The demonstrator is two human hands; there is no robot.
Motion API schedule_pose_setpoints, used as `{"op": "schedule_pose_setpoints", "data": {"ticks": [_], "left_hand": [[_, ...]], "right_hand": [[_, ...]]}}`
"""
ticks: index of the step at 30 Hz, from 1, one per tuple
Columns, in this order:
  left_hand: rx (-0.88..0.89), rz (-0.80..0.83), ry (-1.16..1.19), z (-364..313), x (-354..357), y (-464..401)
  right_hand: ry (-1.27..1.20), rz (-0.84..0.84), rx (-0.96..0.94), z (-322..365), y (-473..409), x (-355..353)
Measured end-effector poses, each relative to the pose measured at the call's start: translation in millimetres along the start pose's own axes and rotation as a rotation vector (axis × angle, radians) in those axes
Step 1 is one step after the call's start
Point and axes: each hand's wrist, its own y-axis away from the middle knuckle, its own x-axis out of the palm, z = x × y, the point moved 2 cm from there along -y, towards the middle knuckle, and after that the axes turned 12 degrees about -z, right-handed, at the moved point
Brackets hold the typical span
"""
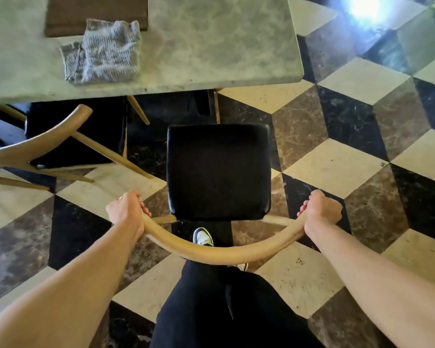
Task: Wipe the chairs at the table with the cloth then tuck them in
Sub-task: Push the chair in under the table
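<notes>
A checkered stone floor is spreading under a pale marble table. The chair is standing just short of the table's near edge, its seat facing the table and its curved backrest running left to right. A second chair is sitting partly under the table. The cloth is lying folded on the tabletop, so wiping looks finished and tucking in is remaining. The left hand and right hand are gripping the backrest ends.

Head-mounted wide view, steeply downward (close) over chair and table.
</notes>
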Motion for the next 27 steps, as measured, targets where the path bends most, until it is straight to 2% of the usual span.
{"op": "schedule_pose_setpoints", "data": {"ticks": [6, 14, 27], "left_hand": [[-0.020, 0.023, 0.083, -46.3, 26.9, -3.6], [-0.072, 0.031, 0.183, -112.7, 80.2, -24.7], [-0.096, -0.020, 0.213, -162.5, 129.1, -24.4]], "right_hand": [[-0.006, 0.058, -0.081, 62.3, 9.6, 32.4], [-0.056, 0.008, -0.106, 136.3, 25.6, 89.6], [-0.140, 0.056, -0.027, 189.4, 9.5, 147.1]]}}
